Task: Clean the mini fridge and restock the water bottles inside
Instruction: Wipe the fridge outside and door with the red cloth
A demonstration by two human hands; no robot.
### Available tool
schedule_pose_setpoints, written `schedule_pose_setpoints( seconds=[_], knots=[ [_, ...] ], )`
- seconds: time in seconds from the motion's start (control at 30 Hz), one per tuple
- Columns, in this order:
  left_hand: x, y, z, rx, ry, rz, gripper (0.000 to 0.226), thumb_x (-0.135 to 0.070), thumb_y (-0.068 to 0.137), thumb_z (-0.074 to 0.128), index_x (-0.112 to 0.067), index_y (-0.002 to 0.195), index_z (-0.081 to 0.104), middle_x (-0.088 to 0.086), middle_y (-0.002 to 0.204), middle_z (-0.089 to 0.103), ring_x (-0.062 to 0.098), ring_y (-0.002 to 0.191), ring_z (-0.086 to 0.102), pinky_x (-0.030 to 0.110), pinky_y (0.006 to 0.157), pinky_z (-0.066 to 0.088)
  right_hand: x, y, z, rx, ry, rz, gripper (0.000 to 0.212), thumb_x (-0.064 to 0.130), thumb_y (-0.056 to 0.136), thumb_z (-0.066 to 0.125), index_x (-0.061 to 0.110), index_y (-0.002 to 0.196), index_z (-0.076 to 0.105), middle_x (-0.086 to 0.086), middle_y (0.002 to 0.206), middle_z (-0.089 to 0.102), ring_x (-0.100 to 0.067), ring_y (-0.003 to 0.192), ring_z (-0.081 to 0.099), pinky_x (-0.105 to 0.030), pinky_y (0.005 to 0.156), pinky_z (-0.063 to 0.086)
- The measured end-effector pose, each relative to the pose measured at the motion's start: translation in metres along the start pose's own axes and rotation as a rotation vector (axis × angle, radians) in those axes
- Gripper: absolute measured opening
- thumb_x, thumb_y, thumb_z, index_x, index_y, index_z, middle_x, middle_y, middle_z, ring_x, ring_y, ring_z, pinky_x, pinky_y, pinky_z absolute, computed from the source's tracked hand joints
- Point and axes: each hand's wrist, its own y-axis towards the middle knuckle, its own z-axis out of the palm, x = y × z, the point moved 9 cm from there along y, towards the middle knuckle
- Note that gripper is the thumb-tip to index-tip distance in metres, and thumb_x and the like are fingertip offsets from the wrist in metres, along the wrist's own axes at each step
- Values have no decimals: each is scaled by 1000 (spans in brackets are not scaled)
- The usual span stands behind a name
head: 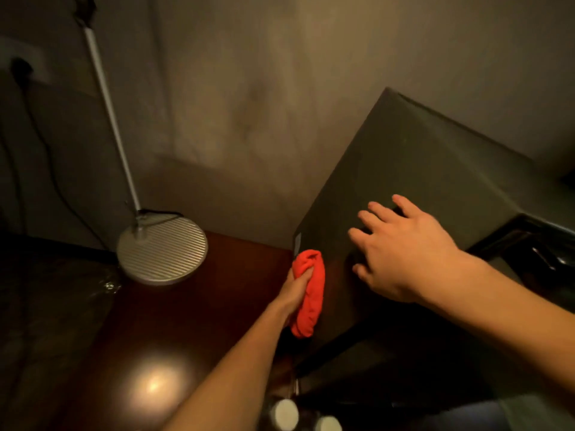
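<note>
In the head view, the mini fridge (420, 188) is seen from above as a dark box standing on the right part of a dark red-brown table (186, 306), its back toward the wall; its door is not visible from this angle, so whether it is open cannot be told. A bunched red cloth (309, 293) is grasped in the left hand (295, 290), the fingers (306, 273) being curled round it, and the cloth is pressed against the fridge's left side wall near its upper edge, presumably so that the side can be wiped. The right hand (401, 247) is laid on the fridge's top with the fingers straight and spread, holding nothing; it is judged to be placed there to steady the box against the sideways push of the wiping. At the near edge of the table, just in front of the fridge's near left corner, two white caps are seen from above, taken to be the water bottles (284, 413) kept outside the fridge until the cleaning is done; their bodies are too dark to make out. A lamp with a round ribbed base (161, 248) stands toward the far left corner of the table, well apart from the fridge, and its cord is led off to a wall socket (20, 68). The restocking is judged not yet begun.
</note>
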Motion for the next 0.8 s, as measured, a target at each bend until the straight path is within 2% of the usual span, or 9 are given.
schedule_pose_setpoints(
  seconds=[0.1, 0.13, 0.23, 0.3, 0.4, 0.47, 0.53, 0.67, 0.8],
  knots=[
    [34, -15, 0, -49, 14, -158, 116, -81, 55, 61, -27, 153, 28, 3, 152, 41, 18, 133, 45, 34, 113, 36, 1, 1, 3, 30, -15, 5, 60, 57, 93, 36, 27, 146, 35, -7, 157, 27, -23, 149, 14, -49, 119, 5],
    [42, -25, 1, -44, 19, -229, 118, -84, 57, 58, -28, 155, 21, 3, 155, 37, 20, 137, 42, 39, 115, 34, 2, 1, 3, 35, -23, 5, 61, 58, 93, 37, 26, 145, 36, -7, 157, 28, -23, 149, 14, -49, 119, 5],
    [54, -58, 6, -15, -37, -382, 96, -73, 84, 51, -30, 157, 5, 5, 157, 31, 26, 137, 43, 45, 111, 39, 6, -2, 2, 29, -38, -7, 62, 59, 93, 37, 26, 146, 36, -7, 157, 28, -23, 149, 14, -50, 119, 4],
    [68, -60, 8, -4, -100, -426, 101, -77, 78, 53, -32, 156, 7, 6, 156, 35, 26, 132, 49, 46, 107, 43, 12, -4, 0, 22, -39, -24, 63, 59, 93, 37, 26, 146, 35, -7, 157, 27, -23, 149, 14, -50, 120, 4],
    [130, 7, 0, -5, -113, -404, 131, -90, 43, 65, -33, 154, 22, 3, 150, 45, 25, 125, 56, 47, 105, 46, 15, -5, -3, 3, -39, -39, 63, 59, 93, 36, 26, 147, 34, -7, 158, 25, -23, 150, 12, -50, 120, 3],
    [138, 29, -3, -11, -134, -381, 134, -87, 33, 73, -33, 150, 34, 2, 139, 57, 23, 115, 64, 47, 101, 49, 12, -4, -5, 5, -45, -45, 63, 58, 94, 35, 26, 148, 31, -7, 159, 23, -23, 150, 9, -50, 120, 1],
    [99, 14, -5, -39, -98, -340, 119, -79, 38, 76, -33, 144, 45, 0, 132, 62, 21, 111, 65, 43, 101, 50, 8, -3, -6, 3, -49, -36, 62, 57, 94, 34, 26, 148, 31, -8, 159, 22, -23, 150, 8, -50, 119, 0],
    [-7, -6, -2, -80, 9, -98, 72, -58, 70, 63, -30, 135, 57, -4, 131, 61, 17, 118, 59, 36, 107, 43, 8, 5, -1, 11, -32, -36, 59, 50, 95, 33, 25, 148, 32, -9, 159, 23, -23, 150, 9, -51, 120, -1],
    [-68, 33, 6, -78, 141, 110, 87, -69, 62, 58, -26, 137, 55, -1, 136, 60, 15, 124, 55, 36, 111, 39, -1, 10, -1, -9, -14, -1, 58, 44, 95, 35, 21, 148, 31, -12, 158, 24, -26, 150, 10, -51, 119, -1]
  ],
)
